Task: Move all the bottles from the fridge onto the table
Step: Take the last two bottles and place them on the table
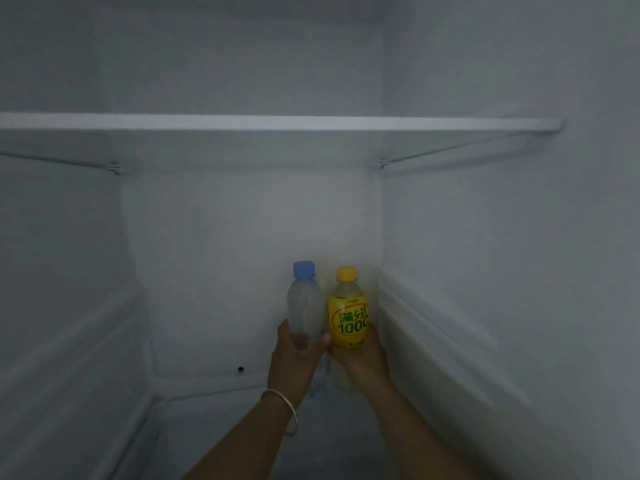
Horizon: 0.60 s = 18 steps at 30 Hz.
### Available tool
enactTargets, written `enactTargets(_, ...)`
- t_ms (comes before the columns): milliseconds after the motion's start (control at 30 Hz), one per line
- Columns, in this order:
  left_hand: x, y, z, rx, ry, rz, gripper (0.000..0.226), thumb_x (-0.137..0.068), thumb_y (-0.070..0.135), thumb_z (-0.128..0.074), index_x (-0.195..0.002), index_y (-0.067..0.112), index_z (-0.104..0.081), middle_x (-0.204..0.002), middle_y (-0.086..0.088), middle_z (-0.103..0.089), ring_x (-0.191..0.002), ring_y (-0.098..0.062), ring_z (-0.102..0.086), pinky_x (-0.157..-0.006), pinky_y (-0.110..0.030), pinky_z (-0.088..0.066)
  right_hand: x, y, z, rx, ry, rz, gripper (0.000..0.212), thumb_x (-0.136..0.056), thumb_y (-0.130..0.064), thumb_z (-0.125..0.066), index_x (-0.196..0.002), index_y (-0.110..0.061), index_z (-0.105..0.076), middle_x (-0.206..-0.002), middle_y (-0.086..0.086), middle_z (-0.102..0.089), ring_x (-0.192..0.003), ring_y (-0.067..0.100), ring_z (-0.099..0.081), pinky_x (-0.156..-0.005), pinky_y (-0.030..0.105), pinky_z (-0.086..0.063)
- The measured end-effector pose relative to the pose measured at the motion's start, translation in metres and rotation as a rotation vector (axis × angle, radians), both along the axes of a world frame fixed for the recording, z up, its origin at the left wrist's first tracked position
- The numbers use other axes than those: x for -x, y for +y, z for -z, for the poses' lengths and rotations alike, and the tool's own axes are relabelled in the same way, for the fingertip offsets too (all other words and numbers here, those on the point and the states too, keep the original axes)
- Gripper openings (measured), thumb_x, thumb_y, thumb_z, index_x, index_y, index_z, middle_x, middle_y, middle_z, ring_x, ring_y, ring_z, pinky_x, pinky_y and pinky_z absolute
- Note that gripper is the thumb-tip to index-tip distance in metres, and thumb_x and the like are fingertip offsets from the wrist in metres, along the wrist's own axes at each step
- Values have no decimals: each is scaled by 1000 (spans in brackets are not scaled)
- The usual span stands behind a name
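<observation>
The fridge [485, 237] interior fills the whole frame, its pale grey walls dim and slightly blurred. A white shelf [277, 122] runs across the upper part of the frame from the left edge to the right wall, resting on side supports. Ribbed ledges line both side walls in the lower half, and a small dark hole [240, 369] sits low on the back wall, left of centre.

Two bare forearms rise from the bottom centre of the frame toward the lower middle. The left hand [294, 362] is wrapped around the bottom part of a clear bottle [306, 306] with a blue cap, fingers showing on both sides of it. A thin metal bangle [287, 408] circles the left wrist. The right hand [362, 358] is closed around the base of a yellow bottle [348, 317] with a yellow cap and a label printed with green characters and "100".

Both bottles stand upright, side by side and touching or nearly so, just right of the frame's centre line, in front of the back wall near its right corner. Whether they rest on the floor of the compartment or are lifted cannot be told.
</observation>
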<state>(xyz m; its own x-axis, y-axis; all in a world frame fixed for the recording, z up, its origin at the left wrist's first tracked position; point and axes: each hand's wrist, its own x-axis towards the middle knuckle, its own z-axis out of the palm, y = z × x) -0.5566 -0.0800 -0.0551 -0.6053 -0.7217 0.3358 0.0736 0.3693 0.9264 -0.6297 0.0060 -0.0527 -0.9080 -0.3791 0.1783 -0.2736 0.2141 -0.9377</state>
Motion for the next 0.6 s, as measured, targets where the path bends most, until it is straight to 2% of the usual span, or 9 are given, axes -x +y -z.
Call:
enactTargets(33, 2, 0, 2, -11, 13, -9, 43, -77, 23, -75, -107, 21, -45, -89, 11, -59, -78, 0, -57, -58, -2, -40, 0, 0, 3, 20, -13, 20, 62, -51, -54, -72, -101, -20, -61, -90, -5, -66, -85, 16, -64, -63, 24, -43)
enactTargets(100, 5, -1, 7, -34, 44, -23, 40, -77, 22, -75, -105, 19, -47, -87, 9, -61, -77, 6, -55, -57, -1, -42, -4, 0, 5, 72, -27, 59, 54, -57, -49, -76, -98, -22, -55, -84, -8, -58, -81, 17, -59, -64, 24, -40)
enactTargets(200, 1, -1, 7, -74, 84, -28, 41, -78, 23, -75, -108, 17, -49, -93, 4, -64, -80, 2, -58, -63, -5, -46, -13, 5, 3, 87, 6, 89, 40, -67, -34, -80, -92, -26, -49, -78, -8, -52, -74, 16, -51, -64, 24, -38)
enactTargets(267, -9, 0, 2, -141, 128, -19, 52, -70, 29, -78, -111, 18, -49, -96, 0, -66, -83, -10, -63, -78, -25, -55, -25, 7, -2, 74, 37, 74, 37, -68, -32, -79, -90, -25, -50, -80, -6, -54, -74, 15, -52, -63, 24, -39)
enactTargets(333, -23, 2, -5, -201, 173, -23, 62, -61, 39, -77, -114, 18, -51, -97, -5, -67, -87, -22, -67, -82, -44, -57, -40, 9, -9, 73, 48, 41, 36, -68, -32, -79, -90, -24, -51, -80, -7, -55, -74, 15, -53, -61, 24, -39)
enactTargets(367, -33, 4, -10, -211, 192, -28, 57, -67, 36, -77, -114, 18, -51, -98, -7, -67, -85, -23, -67, -79, -44, -58, -48, 10, -14, 70, 57, 25, 36, -69, -32, -79, -91, -23, -51, -80, -7, -55, -74, 14, -53, -60, 24, -39)
enactTargets(433, -52, 8, -20, -230, 238, -38, 44, -79, 28, -73, -116, 19, -51, -100, -10, -67, -78, -19, -68, -67, -34, -59, -67, 14, -24, 69, 78, -9, 37, -69, -34, -78, -92, -23, -51, -81, -8, -55, -76, 14, -54, -61, 24, -40)
enactTargets(533, -87, 21, -33, -293, 272, 11, 57, -69, 36, -74, -118, 17, -51, -103, -14, -66, -81, -24, -68, -61, -31, -57, -99, 29, -36, 77, 107, -46, 39, -68, -37, -78, -94, -25, -52, -80, -11, -54, -78, 14, -55, -66, 25, -42)
enactTargets(600, -109, 35, -40, -325, 276, 53, 56, -71, 28, -76, -119, 17, -50, -106, -13, -66, -86, -26, -68, -62, -33, -58, -116, 41, -38, 101, 99, -65, 42, -65, -41, -78, -96, -25, -55, -83, -11, -58, -80, 14, -59, -68, 27, -46)
